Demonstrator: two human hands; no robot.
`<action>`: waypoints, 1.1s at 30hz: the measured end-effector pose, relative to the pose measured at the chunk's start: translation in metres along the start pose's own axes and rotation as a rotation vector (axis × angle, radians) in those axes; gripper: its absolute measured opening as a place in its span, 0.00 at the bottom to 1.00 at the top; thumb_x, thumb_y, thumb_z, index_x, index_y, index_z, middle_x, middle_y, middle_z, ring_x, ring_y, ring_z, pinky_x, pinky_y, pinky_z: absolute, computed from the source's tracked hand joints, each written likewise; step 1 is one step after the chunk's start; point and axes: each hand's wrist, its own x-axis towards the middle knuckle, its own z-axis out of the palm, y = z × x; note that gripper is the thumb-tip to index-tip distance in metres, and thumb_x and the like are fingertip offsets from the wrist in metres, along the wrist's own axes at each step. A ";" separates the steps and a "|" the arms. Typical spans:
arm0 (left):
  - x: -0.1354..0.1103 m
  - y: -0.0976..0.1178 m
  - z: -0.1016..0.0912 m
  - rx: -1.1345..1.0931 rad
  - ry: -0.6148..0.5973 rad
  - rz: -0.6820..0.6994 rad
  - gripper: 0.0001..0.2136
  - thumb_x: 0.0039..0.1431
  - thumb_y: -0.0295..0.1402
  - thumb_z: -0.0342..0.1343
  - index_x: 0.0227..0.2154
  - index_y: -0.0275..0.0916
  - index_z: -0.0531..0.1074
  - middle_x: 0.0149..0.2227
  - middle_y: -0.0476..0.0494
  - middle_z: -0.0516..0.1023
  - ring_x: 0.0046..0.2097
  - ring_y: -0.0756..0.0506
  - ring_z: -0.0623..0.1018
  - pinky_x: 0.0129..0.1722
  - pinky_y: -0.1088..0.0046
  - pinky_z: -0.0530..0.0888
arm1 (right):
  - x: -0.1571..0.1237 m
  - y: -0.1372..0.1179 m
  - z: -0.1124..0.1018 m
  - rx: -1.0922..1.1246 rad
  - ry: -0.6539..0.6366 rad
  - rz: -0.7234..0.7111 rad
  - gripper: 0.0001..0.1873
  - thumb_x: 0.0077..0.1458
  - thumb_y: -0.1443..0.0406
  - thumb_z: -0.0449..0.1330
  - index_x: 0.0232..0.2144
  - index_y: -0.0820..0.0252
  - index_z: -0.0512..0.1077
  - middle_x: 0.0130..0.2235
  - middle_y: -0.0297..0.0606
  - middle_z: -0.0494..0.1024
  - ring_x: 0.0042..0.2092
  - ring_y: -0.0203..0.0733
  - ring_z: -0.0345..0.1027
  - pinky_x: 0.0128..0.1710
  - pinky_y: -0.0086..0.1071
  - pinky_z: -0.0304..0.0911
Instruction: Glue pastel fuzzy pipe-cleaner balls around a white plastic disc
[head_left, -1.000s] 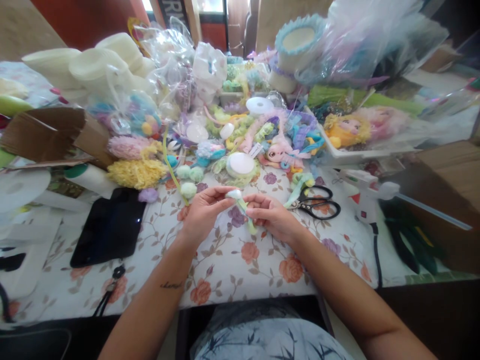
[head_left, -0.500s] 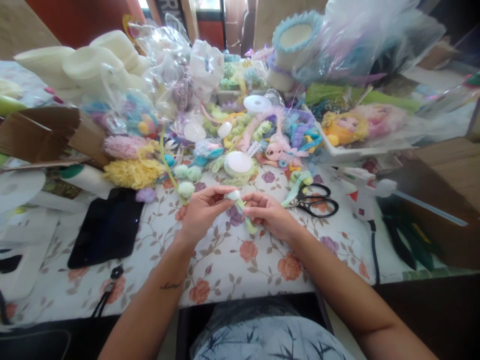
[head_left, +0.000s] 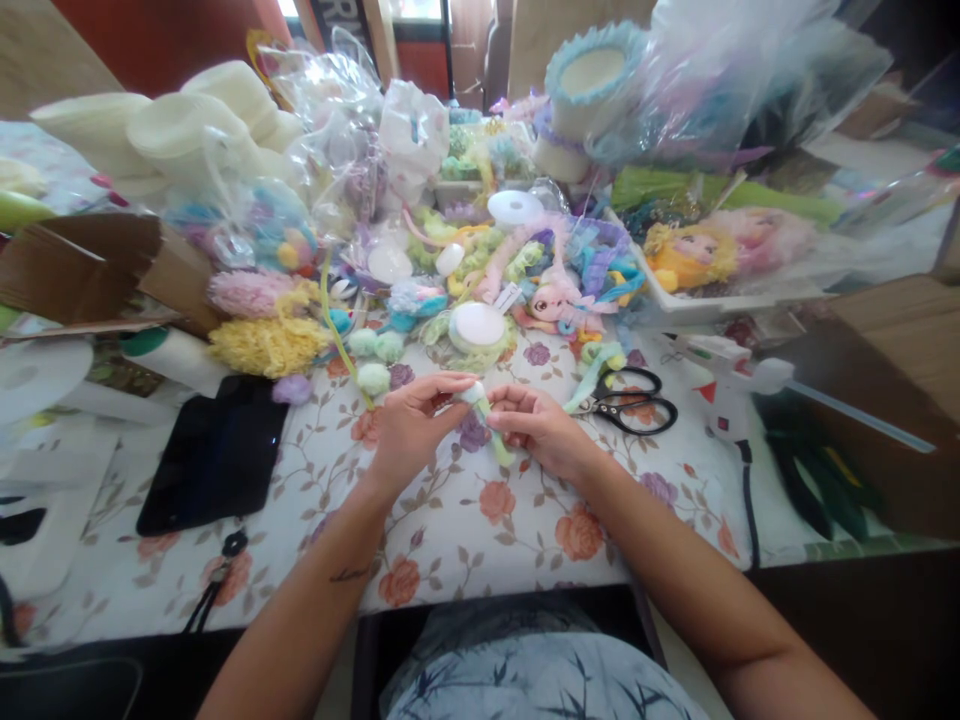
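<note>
Between my two hands is a small pale piece with a whitish-green top and a light green ribbon (head_left: 501, 449) hanging below it. My left hand (head_left: 415, 425) pinches the whitish top between thumb and fingers. On the other side, my right hand (head_left: 536, 430) has thumb and fingertips closed on the ribbon's edge. Just beyond my left hand lie pale green pompoms (head_left: 373, 378). Black-handled scissors (head_left: 637, 402) rest to the right of my right hand, beside a strip of mint fabric (head_left: 592, 372).
A dark tablet (head_left: 214, 455) lies at left, near a yellow yarn bundle (head_left: 266, 345). At right are a glue gun (head_left: 724, 385) and dark green pliers (head_left: 817, 480). Dolls, ribbons and a white spool (head_left: 478, 325) crowd the back, with a white tray (head_left: 675, 300) of dolls.
My left hand has shifted very slightly, with its wrist a little to the right. Both hands keep their hold on the small ribbon piece; everything else looks the same.
</note>
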 end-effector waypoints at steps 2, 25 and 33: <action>-0.001 0.003 0.002 0.033 0.006 0.029 0.08 0.50 0.27 0.65 0.35 0.40 0.82 0.43 0.41 0.83 0.47 0.43 0.80 0.48 0.67 0.77 | 0.000 0.000 0.001 0.009 0.005 0.003 0.17 0.38 0.63 0.72 0.32 0.59 0.73 0.22 0.27 0.72 0.20 0.27 0.55 0.19 0.24 0.46; -0.001 0.005 0.006 -0.082 0.077 -0.122 0.07 0.53 0.36 0.64 0.30 0.38 0.81 0.38 0.41 0.83 0.41 0.43 0.81 0.41 0.68 0.78 | 0.000 0.001 0.000 -0.012 0.008 -0.020 0.16 0.39 0.63 0.71 0.32 0.59 0.73 0.24 0.26 0.72 0.21 0.27 0.55 0.20 0.25 0.48; 0.000 0.004 0.006 -0.124 0.097 -0.154 0.06 0.47 0.32 0.69 0.29 0.39 0.81 0.39 0.42 0.83 0.42 0.44 0.81 0.44 0.68 0.77 | 0.001 0.003 0.001 -0.034 -0.007 -0.054 0.15 0.40 0.63 0.71 0.33 0.59 0.73 0.24 0.25 0.70 0.21 0.27 0.55 0.19 0.24 0.48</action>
